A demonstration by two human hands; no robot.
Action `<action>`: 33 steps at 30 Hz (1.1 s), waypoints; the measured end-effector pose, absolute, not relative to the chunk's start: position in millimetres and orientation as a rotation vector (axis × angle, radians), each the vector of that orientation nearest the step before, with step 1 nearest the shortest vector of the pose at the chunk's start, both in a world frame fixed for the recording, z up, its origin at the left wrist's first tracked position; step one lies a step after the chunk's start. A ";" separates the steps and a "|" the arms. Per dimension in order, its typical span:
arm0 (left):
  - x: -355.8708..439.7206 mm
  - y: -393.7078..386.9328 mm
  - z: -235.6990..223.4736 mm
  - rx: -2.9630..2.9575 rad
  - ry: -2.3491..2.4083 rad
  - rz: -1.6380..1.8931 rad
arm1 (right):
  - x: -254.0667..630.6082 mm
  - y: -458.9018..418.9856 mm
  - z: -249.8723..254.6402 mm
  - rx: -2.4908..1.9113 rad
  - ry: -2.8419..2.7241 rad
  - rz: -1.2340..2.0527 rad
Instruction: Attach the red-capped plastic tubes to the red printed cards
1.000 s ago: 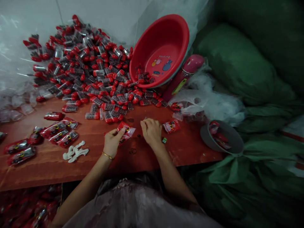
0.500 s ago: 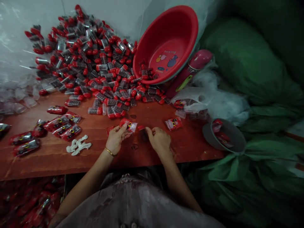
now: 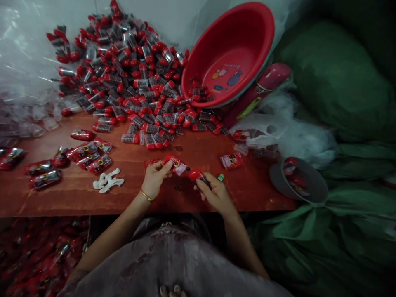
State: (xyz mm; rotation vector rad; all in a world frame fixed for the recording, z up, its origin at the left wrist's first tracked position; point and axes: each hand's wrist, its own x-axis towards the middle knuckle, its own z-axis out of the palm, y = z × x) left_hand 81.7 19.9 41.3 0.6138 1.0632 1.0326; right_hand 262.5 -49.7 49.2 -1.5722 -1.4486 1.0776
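the red-ended tube [image 3: 196, 175] lies just right of the red printed wrapper [image 3: 175, 163] and a little nearer the table's near edge, its red end turned left toward the wrapper's paler end; a narrow gap seems to part them, and the tube's long axis slants from that end rightward and nearer. the right hand [image 3: 216, 193] is the closer to it and has it, thumb and fingers drawn together on the dark body; the left hand [image 3: 154, 178] pinches the wrapper's left part, thumb and fingertips barely parted. whether the wrapper's mouth gapes is too small to tell. both hands are over the reddish table [image 3: 256, 185], in from its near edge. past the right hand lie a flat wrapper [image 3: 230, 161] and a small green item [image 3: 220, 177]. packets [image 3: 88, 160] and a crumpled white scrap [image 3: 108, 180] lie toward the left edge. a heap of tubes [image 3: 133, 78] fills much of the far side, reaching a tilted red basin [image 3: 232, 49] beside a pink thermos [image 3: 256, 94]. a grey bowl [image 3: 276, 181] sits at the near edge's right end, against green sacks [image 3: 334, 74].
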 end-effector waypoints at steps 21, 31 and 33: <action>72.7 30.5 50.5 1.187 1.014 0.822 | 255.6 -43.5 57.3 -1.496 -1.461 1.318; 70.3 30.0 42.3 1.376 1.011 0.810 | 253.3 -42.0 58.3 -1.456 -1.373 1.408; 71.1 28.6 43.2 1.358 0.987 0.806 | 253.7 -42.4 53.8 -1.451 -1.326 1.410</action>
